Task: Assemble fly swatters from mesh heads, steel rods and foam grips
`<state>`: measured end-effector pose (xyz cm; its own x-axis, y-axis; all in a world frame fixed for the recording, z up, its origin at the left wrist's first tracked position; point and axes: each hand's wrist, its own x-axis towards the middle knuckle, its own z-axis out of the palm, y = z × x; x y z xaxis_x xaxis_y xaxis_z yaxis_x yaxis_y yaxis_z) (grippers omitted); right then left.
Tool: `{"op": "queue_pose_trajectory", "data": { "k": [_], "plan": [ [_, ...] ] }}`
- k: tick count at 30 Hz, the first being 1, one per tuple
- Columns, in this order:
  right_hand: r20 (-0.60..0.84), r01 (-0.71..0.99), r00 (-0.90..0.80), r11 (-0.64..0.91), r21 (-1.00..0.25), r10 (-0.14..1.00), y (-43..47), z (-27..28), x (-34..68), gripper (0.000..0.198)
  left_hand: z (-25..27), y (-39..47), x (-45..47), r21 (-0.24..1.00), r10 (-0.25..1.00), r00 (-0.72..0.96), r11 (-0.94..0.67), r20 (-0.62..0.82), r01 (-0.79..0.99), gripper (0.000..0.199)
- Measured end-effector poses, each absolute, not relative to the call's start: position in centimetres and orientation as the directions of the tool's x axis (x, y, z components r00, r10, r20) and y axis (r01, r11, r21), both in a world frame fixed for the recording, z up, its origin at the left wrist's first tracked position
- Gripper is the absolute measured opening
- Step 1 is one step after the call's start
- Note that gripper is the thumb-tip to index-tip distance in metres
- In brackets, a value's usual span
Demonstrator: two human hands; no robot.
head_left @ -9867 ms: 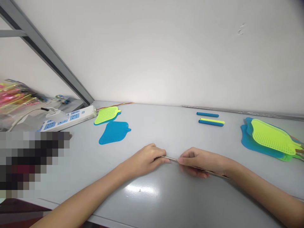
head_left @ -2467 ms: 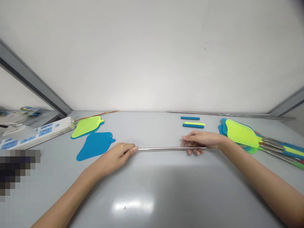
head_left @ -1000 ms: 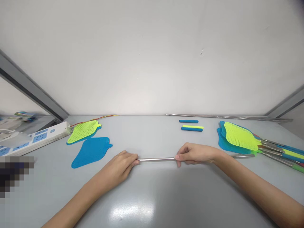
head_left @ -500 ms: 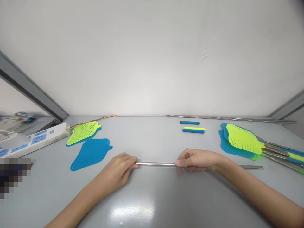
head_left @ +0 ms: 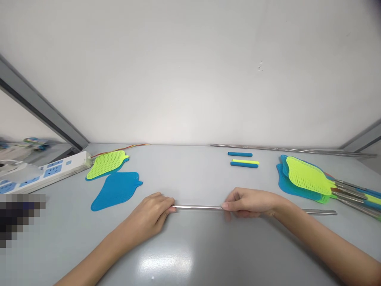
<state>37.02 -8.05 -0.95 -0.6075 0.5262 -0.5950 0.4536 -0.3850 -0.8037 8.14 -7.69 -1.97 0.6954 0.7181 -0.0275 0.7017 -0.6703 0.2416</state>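
A thin shiny metal rod (head_left: 199,207) lies crosswise low over the grey table, between my two hands. The fingers of my left hand (head_left: 156,214) are closed on its left end, which they hide. Farther along, my right hand (head_left: 248,202) pinches the rod between thumb and fingers. Past my right wrist another stretch of metal rod (head_left: 321,212) shows; whether it is the same piece cannot be told. Left of my left hand lie a blue fly swatter head (head_left: 116,190) and a yellow-green fly swatter head (head_left: 107,163), which overlaps another blue one.
Blue and yellow handle tubes (head_left: 244,164) lie behind my right hand. A pile of fly swatters (head_left: 311,178) with metal shafts is at the right. Thin metal rods (head_left: 285,149) run along the back wall. A white power strip (head_left: 59,171) with wires sits at the left.
The view has shifted slightly, so most things sit a little differently in the picture. Both hands keep the same hold on the rod.
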Motion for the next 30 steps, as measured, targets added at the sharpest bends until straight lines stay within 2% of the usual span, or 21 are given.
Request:
{"op": "queue_pose_trajectory", "data": {
  "k": [16,25,30],
  "plan": [
    [-0.562,0.475,-0.587,-0.314,-0.822,0.583,-8.54,-1.24,36.86,0.044,-2.19,-8.11,8.46,0.132,0.695,0.718,-0.708,-0.048,0.694,0.023],
    [-0.573,0.494,-0.557,-0.314,-0.811,0.602,-8.69,-0.84,36.59,0.042,-2.10,-8.37,8.61,0.132,0.698,0.714,-0.705,-0.044,0.697,0.028],
    [-0.569,0.468,-0.576,-0.334,-0.818,0.586,-8.62,-0.98,36.61,0.041,-1.78,-8.10,8.55,0.177,0.715,0.697,-0.679,-0.057,0.712,0.028]
  ]
}}
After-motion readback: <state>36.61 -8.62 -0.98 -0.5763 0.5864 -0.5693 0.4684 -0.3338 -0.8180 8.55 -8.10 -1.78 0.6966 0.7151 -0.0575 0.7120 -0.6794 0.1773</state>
